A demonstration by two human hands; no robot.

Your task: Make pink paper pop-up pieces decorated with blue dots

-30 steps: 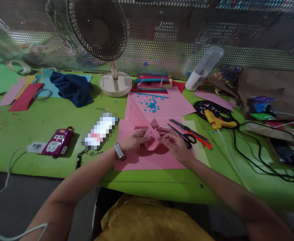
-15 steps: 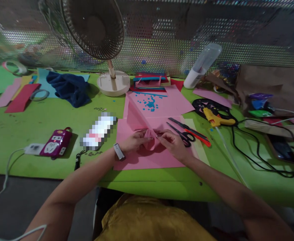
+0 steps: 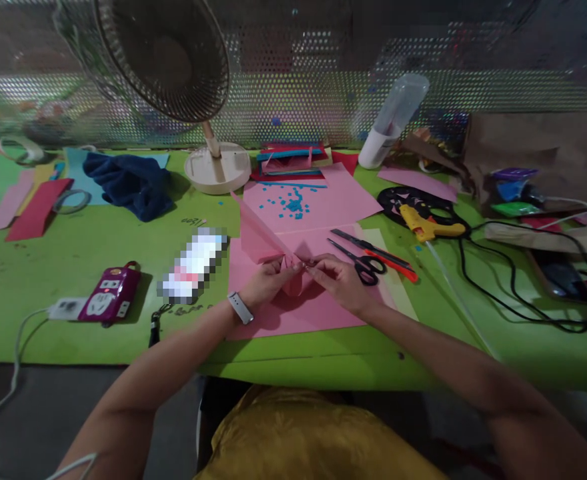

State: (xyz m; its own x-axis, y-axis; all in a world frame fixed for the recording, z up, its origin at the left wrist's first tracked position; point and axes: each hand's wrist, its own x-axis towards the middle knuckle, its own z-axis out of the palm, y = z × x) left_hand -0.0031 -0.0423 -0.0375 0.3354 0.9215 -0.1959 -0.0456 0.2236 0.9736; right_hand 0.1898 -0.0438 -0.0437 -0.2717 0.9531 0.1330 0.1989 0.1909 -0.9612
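Note:
A folded sheet of pink paper [image 3: 259,235] stands raised over the front of the table, one long flap pointing up and away to the left. My left hand [image 3: 272,280], with a watch at the wrist, is closed on the paper's near end, thumb on top. Opposite it, my right hand [image 3: 334,277] pinches the same end, its fingertips almost meeting the left thumb. Fingers cover part of the folds. Beneath both hands lies flat pink paper [image 3: 253,323]. Black scissors [image 3: 366,268] rest just right of my right hand, alongside an orange-and-black cutter knife [image 3: 391,257].
Small blue paper bits [image 3: 296,203] are scattered on pink paper behind my hands. A yellow glue gun [image 3: 426,223] with black cables is at right. A fan [image 3: 217,170], a bottle [image 3: 391,123] and a dark blue cloth [image 3: 128,180] stand farther back. A blurred-out phone [image 3: 193,263] lies left.
The view has shifted slightly. Both hands have drawn closer together at the paper's near end, and its raised flap has tilted a little to the left.

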